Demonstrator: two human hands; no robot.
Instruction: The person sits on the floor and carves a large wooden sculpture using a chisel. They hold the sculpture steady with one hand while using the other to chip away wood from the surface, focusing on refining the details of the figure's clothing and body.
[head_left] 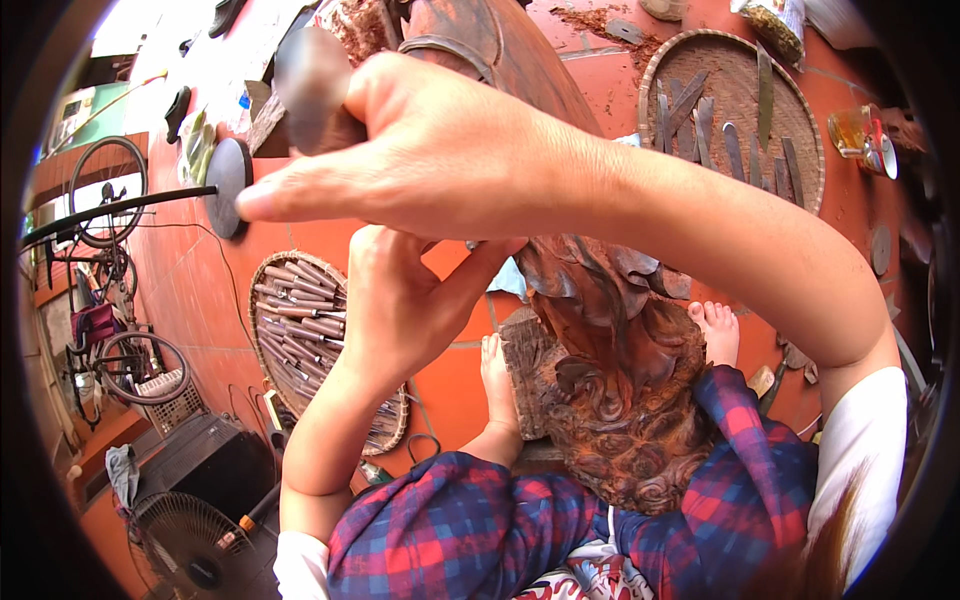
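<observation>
My right hand (440,150) reaches across from the right, its thumb stretched left and its fingers curled round a brown tool with a blurred, rounded grey end (313,80); its exact kind is unclear. Below it, my left hand (395,290) is closed, fingers bent and thumb pressed in; a small glint shows there, but what it grips is hidden behind my right hand. Both hands are over the left side of a large reddish-brown wood carving (620,350) with leafy, curled relief. Its lower end lies between my legs, and a smoother part reaches away at the top.
A round woven basket (258,345) of wooden-handled carving tools stands at left. A woven tray (735,70) with flat metal blades lies at far right, near a glass mug (850,132). A dark disc (230,188) with a black rod, bicycles (130,360) and a fan (190,545) are left.
</observation>
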